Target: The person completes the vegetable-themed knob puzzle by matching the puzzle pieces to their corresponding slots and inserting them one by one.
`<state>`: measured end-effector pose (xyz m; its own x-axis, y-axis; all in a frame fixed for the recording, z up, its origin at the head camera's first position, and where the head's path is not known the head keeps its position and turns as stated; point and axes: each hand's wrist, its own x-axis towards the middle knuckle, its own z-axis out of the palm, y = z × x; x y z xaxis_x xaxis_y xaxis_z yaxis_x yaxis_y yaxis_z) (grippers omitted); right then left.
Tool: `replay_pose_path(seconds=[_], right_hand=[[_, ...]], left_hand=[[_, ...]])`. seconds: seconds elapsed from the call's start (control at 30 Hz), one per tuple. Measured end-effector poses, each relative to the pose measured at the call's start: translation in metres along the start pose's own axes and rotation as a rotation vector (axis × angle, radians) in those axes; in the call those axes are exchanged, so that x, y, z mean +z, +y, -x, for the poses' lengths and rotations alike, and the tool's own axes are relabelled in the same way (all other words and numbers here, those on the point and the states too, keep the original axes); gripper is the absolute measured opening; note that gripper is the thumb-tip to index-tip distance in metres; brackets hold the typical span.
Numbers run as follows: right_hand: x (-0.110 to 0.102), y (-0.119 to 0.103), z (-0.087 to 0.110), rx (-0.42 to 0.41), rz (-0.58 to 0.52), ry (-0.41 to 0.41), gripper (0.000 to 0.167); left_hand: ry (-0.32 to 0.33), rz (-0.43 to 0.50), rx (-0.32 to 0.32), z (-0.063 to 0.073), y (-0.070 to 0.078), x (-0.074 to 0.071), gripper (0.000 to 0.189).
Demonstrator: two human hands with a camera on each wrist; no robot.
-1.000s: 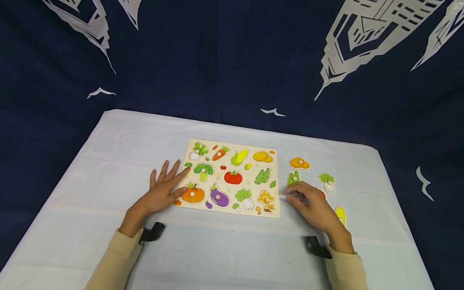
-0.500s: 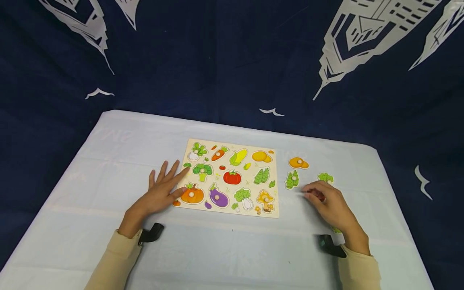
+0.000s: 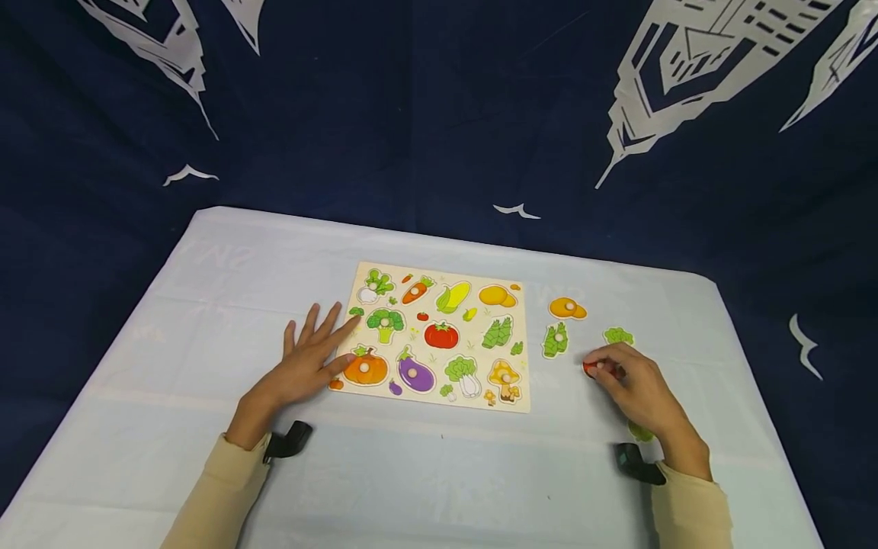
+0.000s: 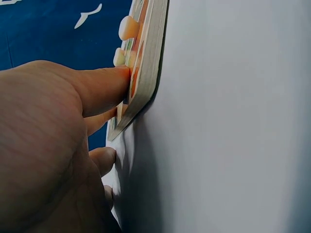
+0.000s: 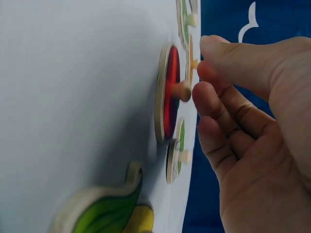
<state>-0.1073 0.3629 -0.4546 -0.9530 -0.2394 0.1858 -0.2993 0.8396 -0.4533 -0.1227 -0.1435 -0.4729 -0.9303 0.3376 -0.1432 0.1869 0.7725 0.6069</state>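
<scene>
A wooden vegetable puzzle board (image 3: pixel 473 343) lies on the white cloth. My left hand (image 3: pixel 305 370) rests spread over its left edge, thumb on the pumpkin piece (image 3: pixel 370 371). The left wrist view shows that thumb against the board's face. My right hand (image 3: pixel 631 385) hovers at a loose tomato piece (image 5: pixel 171 92) right of the board. In the right wrist view its thumb and fingers are half bent beside the tomato's wooden knob (image 5: pixel 182 91), with a gap between. Above it lie the potato piece (image 3: pixel 562 308) and the asparagus piece (image 3: pixel 551 343).
A bok choy piece (image 3: pixel 619 334) lies beyond the right hand, partly covered by it. The corn piece (image 5: pixel 107 213) lies nearer the wrist, mostly hidden in the head view. A dark blue patterned cloth (image 3: pixel 411 114) hangs behind the table.
My right hand has moved right, from beside the asparagus piece to the tomato piece, uncovering the asparagus and covering much of the corn. The left hand stays in place.
</scene>
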Motion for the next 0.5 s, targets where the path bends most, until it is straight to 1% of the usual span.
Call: replay_pose_path(seconds=[0.27,0.5], right_hand=[[-0.004,0.008,0.001,0.066,0.038,-0.043,0.019],[-0.005,0.011,0.002,0.098,0.033,-0.088,0.019]], left_hand=[[0.003,0.003,-0.008,0.000,0.001,-0.001,0.065],[-0.001,-0.005,0.000,-0.001,0.001,0.000,0.065]])
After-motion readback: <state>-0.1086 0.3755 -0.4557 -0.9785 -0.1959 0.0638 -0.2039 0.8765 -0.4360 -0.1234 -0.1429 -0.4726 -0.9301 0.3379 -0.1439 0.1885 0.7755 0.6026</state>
